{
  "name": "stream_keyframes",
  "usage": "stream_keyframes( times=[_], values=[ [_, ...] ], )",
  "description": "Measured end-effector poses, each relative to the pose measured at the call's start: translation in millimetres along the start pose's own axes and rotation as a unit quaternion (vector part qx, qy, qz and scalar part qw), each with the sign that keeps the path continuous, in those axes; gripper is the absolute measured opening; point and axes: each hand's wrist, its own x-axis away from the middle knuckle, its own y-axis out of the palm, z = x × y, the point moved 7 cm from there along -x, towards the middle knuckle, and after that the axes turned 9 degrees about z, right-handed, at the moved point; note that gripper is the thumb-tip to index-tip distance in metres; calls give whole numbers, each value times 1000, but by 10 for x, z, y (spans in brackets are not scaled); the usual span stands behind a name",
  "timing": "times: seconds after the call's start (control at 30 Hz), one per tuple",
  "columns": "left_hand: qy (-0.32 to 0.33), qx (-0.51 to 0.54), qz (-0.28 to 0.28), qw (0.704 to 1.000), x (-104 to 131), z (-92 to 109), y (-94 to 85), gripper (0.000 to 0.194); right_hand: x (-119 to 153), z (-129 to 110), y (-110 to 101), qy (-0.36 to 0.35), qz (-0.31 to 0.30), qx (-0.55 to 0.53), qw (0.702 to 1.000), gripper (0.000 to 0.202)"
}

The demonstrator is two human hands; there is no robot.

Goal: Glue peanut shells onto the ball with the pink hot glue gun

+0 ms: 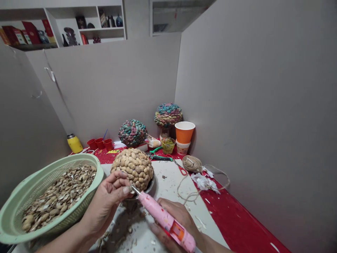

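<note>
A dome covered in tan peanut shells [134,167] rests in a dark round dish on the white board. At its lower front, my left hand [112,193] has thumb and fingers pinched on a small pale shell piece [131,190]. My right hand [176,218] is wrapped round a pink glue gun [160,212], whose metal tip touches or nearly touches that piece. To the left, a green basket [98,172] holds many loose shells [60,193].
Two multicoloured domes [133,132] [168,114] stand behind, near orange and white cups [185,133]. Pliers [163,159], red-handled scissors [182,170], a twine ball [192,163] and crumpled white plastic [205,182] lie right of centre. Walls [252,116] enclose the table.
</note>
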Motion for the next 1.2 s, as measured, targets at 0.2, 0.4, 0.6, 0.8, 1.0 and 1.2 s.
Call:
stream_keyframes(
  times=[0.2,0.4,0.6,0.8,1.0,1.2],
  values=[
    [-6,10,-6,1000,1,-12,-3,28,-6,-17,-4,-12,-3,-3,1000,27],
    [-39,63,-17,997,-8,-62,9,28,5,14,-1,-1,-4,-10,1000,26],
    [-74,93,-12,993,16,-91,14,34,-9,-12,-7,-8,0,-23,1000,26],
    [-93,110,-10,990,21,-89,51,37,-9,-6,0,-2,-6,-22,1000,23],
    [-104,119,-19,987,32,-121,39,40,-33,-52,-26,5,-1,-26,1000,24],
    [-112,116,-31,986,34,-121,60,41,-22,-3,-33,39,-6,-49,998,26]
  ],
)
